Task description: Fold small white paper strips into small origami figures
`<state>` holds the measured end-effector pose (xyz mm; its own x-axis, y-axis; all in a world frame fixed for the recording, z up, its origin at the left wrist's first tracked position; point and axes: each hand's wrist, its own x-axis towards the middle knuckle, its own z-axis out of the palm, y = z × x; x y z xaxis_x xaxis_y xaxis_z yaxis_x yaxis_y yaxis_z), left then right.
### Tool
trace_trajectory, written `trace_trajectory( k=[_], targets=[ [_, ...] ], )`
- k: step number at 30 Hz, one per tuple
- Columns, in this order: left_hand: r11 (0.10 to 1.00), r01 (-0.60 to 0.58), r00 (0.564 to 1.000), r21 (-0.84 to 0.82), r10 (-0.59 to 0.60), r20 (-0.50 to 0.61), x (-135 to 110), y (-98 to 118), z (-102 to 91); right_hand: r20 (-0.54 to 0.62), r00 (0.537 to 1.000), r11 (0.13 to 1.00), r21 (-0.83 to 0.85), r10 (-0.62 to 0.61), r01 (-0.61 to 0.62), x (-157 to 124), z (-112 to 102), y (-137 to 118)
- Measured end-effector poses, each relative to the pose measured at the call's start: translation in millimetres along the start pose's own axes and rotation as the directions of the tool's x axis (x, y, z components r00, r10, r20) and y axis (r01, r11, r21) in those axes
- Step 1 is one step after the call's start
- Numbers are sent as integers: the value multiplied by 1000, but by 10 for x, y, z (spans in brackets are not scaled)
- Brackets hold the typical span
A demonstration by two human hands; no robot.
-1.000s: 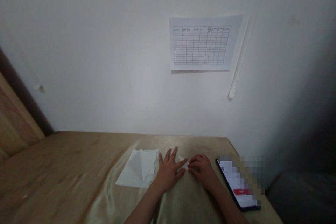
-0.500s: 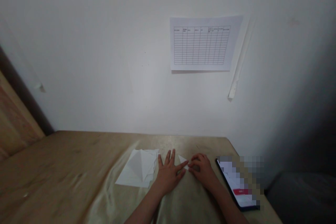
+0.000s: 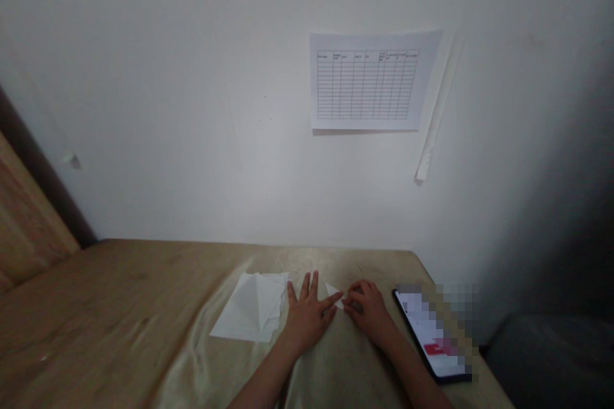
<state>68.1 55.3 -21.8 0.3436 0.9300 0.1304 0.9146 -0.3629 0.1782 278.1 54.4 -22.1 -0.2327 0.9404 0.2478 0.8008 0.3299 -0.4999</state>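
A small white piece of folded paper (image 3: 331,289) with a pointed corner lies on the cloth-covered table between my hands. My left hand (image 3: 307,316) rests flat with its fingers spread, the index fingertip pressing on the paper. With curled fingers, my right hand (image 3: 369,308) grips the paper's right edge by thumb and fingertips. Part of the paper is hidden under both hands. Left of my left hand is a stack of white paper sheets (image 3: 244,307), the top one creased down its middle.
A phone (image 3: 426,335) with a lit, partly blurred screen lies right of my right forearm. The table cover (image 3: 119,313) is wrinkled and golden brown. On the wall behind hang a printed table sheet (image 3: 367,83) and a white strip (image 3: 436,115). A wooden panel (image 3: 29,211) stands at left.
The view has shifted very slightly. Both hands stay on the folded paper in nearly the same pose.
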Motion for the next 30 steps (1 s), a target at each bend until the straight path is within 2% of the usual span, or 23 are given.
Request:
trace_trajectory(
  k=[22, 30],
  targets=[
    [995, 93, 996, 34, -93, -3, 107, -24, -51, -3, 1000, 999, -6, 31, -31, -26, -54, -78],
    [984, 173, 983, 51, -170, -67, 189, -121, -29, -16, 1000, 1000, 7, 16, -16, -40, -20, -36]
  ],
)
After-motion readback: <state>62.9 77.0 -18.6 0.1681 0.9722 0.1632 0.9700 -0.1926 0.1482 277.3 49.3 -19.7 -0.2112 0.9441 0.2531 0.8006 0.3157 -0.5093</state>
